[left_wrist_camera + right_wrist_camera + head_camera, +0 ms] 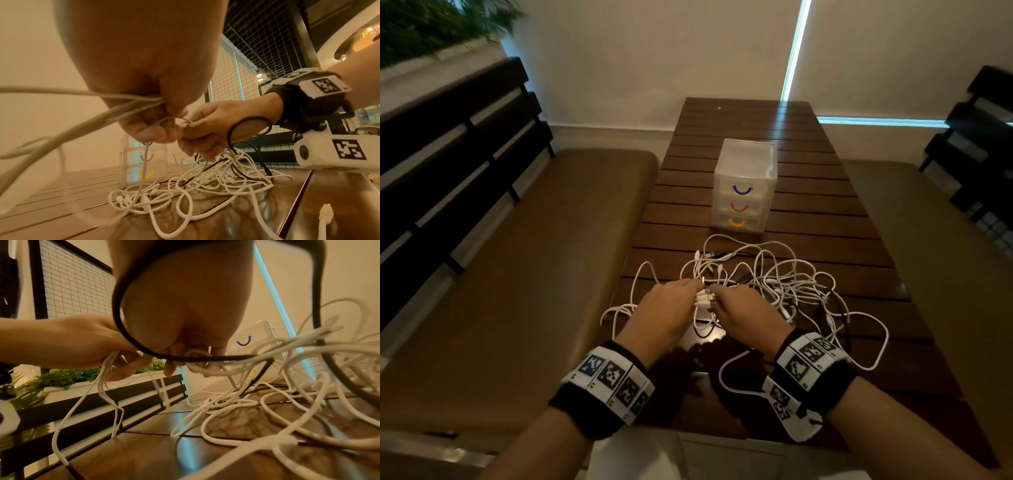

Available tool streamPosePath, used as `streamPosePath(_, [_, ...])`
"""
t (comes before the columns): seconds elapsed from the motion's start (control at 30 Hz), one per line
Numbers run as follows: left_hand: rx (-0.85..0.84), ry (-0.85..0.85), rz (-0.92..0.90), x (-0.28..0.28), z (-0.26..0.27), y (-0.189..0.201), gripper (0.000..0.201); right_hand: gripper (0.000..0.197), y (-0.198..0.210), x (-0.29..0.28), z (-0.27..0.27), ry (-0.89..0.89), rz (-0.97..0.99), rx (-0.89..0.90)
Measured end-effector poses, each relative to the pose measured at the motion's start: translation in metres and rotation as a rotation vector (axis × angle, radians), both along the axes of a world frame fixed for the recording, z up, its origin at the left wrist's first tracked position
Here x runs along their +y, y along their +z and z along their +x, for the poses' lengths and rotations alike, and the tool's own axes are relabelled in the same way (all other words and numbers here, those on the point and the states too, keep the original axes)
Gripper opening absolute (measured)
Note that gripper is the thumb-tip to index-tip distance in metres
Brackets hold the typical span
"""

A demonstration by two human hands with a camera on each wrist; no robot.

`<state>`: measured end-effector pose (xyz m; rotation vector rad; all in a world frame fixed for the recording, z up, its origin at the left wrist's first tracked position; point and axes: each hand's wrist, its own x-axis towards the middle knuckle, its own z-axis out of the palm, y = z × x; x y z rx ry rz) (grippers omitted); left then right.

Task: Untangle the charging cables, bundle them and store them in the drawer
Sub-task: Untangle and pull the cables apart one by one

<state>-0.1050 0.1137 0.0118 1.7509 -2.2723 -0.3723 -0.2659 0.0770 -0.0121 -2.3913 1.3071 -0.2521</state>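
- Close together above the near table edge, the left hand point(666, 310) pinches several white strands of the charging cables point(784, 284), its fingers curled round them.
- Beside it, the right hand point(744, 315) grips white loops likewise; a black cable point(123, 331) loops under its wrist.
- Tangled cables sprawl rightward over the slatted table point(825, 219).
- Farther off stands the drawer unit point(744, 186), all drawers closed.
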Motion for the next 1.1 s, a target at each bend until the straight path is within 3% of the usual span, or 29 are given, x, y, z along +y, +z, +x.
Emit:
streamPosePath(0.1, [0.004,0.003,-0.014,-0.003,0.004,0.009,0.009,0.033,-0.006,-0.005,0.004,0.000,0.013,-0.057])
streamPosePath(0.37, [0.103,0.357,-0.239,-0.015,0.040,0.024,0.019,0.028,-0.022,-0.001,-0.004,-0.002,0.057,-0.091])
streamPosePath(0.63, [0.183,0.619,-0.265,-0.017,0.067,0.020,0.017,0.032,-0.019,0.000,-0.014,-0.019,0.027,-0.052])
streamPosePath(0.7, [0.174,0.567,-0.243,-0.014,0.063,0.017,0.016,0.034,-0.017,-0.002,-0.014,-0.026,0.028,-0.031])
streamPosePath(0.83, [0.209,0.045,-0.097,-0.004,0.038,0.009,0.085,0.034,-0.014,-0.003,-0.005,-0.026,0.009,-0.018])
streamPosePath(0.9, [0.086,-0.121,-0.046,-0.002,0.024,0.003,0.096,0.031,-0.011,-0.001,0.001,-0.008,-0.025,-0.002])
streamPosePath(1.0, [0.011,-0.208,-0.017,-0.001,0.013,-0.014,0.085,0.020,-0.009,0.003,0.001,0.055,-0.071,-0.008])
streamPosePath(1.1, [0.010,-0.147,0.057,-0.003,0.016,-0.020,0.049,0.018,-0.012,0.009,-0.003,0.089,-0.100,-0.063])
